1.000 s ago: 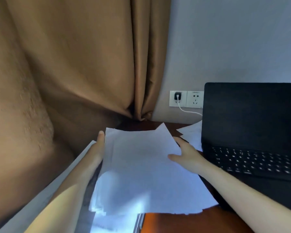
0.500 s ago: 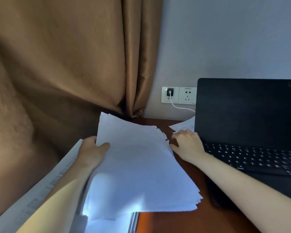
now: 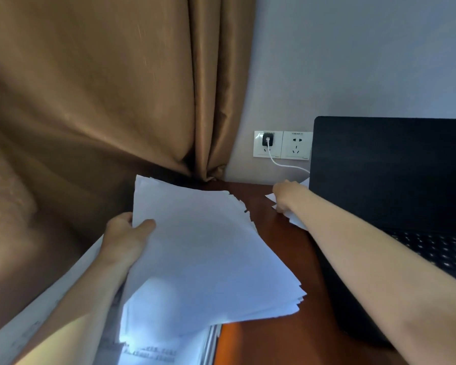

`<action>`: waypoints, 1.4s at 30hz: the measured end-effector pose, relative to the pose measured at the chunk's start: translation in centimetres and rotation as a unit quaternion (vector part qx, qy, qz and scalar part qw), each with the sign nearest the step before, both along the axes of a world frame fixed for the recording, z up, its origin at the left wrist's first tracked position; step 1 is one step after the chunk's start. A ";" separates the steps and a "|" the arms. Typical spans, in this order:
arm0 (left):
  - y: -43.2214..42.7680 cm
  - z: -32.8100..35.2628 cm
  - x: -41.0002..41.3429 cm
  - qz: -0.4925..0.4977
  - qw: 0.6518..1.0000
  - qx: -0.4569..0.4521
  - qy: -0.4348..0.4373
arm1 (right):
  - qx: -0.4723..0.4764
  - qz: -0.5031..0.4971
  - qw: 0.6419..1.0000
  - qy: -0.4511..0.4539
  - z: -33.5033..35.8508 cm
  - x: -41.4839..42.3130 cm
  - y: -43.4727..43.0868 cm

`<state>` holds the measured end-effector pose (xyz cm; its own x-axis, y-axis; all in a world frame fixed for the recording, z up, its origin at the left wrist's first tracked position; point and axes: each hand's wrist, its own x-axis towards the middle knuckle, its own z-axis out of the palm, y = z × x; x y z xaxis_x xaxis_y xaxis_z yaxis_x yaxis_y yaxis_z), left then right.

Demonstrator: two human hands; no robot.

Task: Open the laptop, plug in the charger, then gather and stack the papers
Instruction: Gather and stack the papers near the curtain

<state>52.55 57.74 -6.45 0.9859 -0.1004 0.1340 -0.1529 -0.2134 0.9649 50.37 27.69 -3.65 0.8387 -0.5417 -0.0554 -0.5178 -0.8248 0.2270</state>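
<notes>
The left hand [image 3: 127, 233] pinches the stack of papers [image 3: 203, 254] at its left edge, thumb on top, holding it tilted above the tabletop [image 3: 274, 338]. The right hand [image 3: 284, 196] lies on the loose sheets [image 3: 296, 221] just beside the open laptop [image 3: 390, 175] (the charger [image 3: 267, 139] sits in the wall socket [image 3: 259, 153]); whether its fingers have pinched them I cannot tell. Best to slide those sheets clear of the laptop first, take them together, then lay them squarely on the stack and tap the ragged edges even.
</notes>
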 end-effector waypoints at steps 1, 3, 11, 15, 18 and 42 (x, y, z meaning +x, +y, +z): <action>-0.1 0.0 -0.1 -0.001 1.000 0.001 0.002 | 0.007 -0.006 1.000 -0.002 -0.2 0.4 -0.2; -0.1 0.0 -0.1 -0.004 1.000 -0.001 0.004 | 0.001 -0.014 1.000 -0.021 -0.6 1.0 -0.4; -0.2 -0.1 0.1 0.009 1.000 0.020 -0.001 | -0.146 -0.003 0.983 -0.111 -3.6 0.7 -1.8; -0.1 -0.2 0.0 0.013 1.000 0.018 0.006 | -0.118 0.012 0.980 -0.160 -3.8 0.5 -1.4; -0.1 -0.1 0.0 0.007 1.000 0.017 0.011 | -0.096 0.068 0.970 -0.212 -3.5 0.1 -0.5; 1.4 1.0 -0.3 -0.009 1.000 0.016 0.025 | -0.077 0.158 0.943 -0.282 -3.7 -6.5 4.8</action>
<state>52.23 59.18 -5.47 0.9893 -0.1214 0.0804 -0.1081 -0.2427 0.9641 43.88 32.45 -7.36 0.8322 -0.2247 0.5068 -0.3258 -0.9379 0.1191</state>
